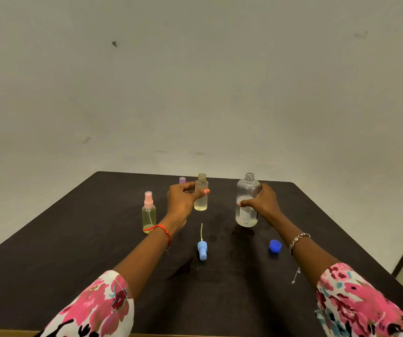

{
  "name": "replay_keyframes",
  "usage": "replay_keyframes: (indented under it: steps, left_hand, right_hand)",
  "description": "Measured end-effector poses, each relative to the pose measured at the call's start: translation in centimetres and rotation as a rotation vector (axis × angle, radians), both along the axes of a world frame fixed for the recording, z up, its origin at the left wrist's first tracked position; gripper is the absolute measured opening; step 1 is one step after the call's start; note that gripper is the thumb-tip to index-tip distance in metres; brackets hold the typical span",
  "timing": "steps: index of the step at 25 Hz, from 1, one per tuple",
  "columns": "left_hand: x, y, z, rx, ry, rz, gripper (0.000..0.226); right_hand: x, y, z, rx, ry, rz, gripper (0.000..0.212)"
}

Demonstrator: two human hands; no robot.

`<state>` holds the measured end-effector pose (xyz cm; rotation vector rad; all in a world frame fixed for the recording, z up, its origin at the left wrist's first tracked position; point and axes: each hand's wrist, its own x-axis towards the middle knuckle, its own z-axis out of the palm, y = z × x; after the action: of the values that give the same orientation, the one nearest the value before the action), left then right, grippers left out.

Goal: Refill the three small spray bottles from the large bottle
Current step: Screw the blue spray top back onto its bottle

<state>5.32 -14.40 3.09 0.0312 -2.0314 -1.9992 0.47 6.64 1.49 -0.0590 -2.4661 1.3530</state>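
left grip: open-necked small bottle (201, 195) is pinched by left hand (182, 203), upright at table (49, 263) centre-far.
right grip: uncapped large bottle (247, 200) is wrapped by right hand (264, 203), upright, right of it.
near: blue sprayer head (202, 249) and blue cap (275, 246) are laid flat.
left: pink-capped spray bottle (149, 212) is stood; purple cap (182, 180) is partly hidden behind hand.

Two bare forearms show above a dark table (49, 263). At the table's near edge, each arm emerges from a white sleeve printed with large pink and dark red flowers. The left sleeve (93, 305) adds black marks, the right sleeve (360, 305) teal touches. Farther over the table, a red thread bracelet (165, 231) circles the left wrist, a silver beaded bracelet (298, 239) the right. On the left hand (181, 203), the thumbnail (206, 191) is painted orange-pink.
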Motion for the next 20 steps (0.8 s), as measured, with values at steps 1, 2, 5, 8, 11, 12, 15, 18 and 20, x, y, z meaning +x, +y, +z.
replay_keyframes:
  steps: [1, 2, 5, 8, 11, 12, 15, 18, 20]
  left_hand:
    - [-0.1, 0.1, -0.2, -0.005, -0.003, -0.001, 0.036]
    - [-0.1, 0.2, -0.3, -0.011, -0.008, 0.0, 0.036]
    - [-0.2, 0.2, -0.3, -0.012, -0.013, 0.008, 0.036]
    - [0.0, 0.1, -0.1, 0.011, -0.015, 0.005, 0.035]
    - [0.3, 0.1, 0.4, 0.014, -0.01, 0.013, 0.035]
    - [0.4, 0.0, 0.6, 0.014, -0.005, 0.014, 0.036]
    - [0.7, -0.3, 0.9, 0.017, 0.015, 0.023, 0.037]
    - [1.3, -0.5, 1.2, 0.001, 0.01, 0.033, 0.04]
    - [1.6, -0.6, 1.2, 0.0, 0.006, 0.036, 0.042]
  right_hand:
    - [0.0, 0.0, -0.4, -0.014, -0.007, -0.011, 0.064]
    - [-0.1, 0.0, -0.8, -0.025, -0.015, -0.024, 0.065]
    - [-0.3, 0.2, -1.3, -0.038, -0.054, -0.031, 0.069]
    - [0.2, -0.4, -0.8, 0.05, 0.013, -0.101, 0.096]
    - [1.4, -1.7, -0.3, 0.384, 0.419, -0.118, 0.073]
    - [1.9, -2.3, -0.3, 0.484, 0.484, 0.023, 0.053]
    - [3.6, -4.6, -1.0, 0.747, 0.18, 0.615, 0.034]
    - [4.2, -7.2, -2.9, 1.026, -0.082, 0.813, 0.04]
    - [4.4, -8.3, -3.7, 1.076, -0.105, 0.87, 0.035]
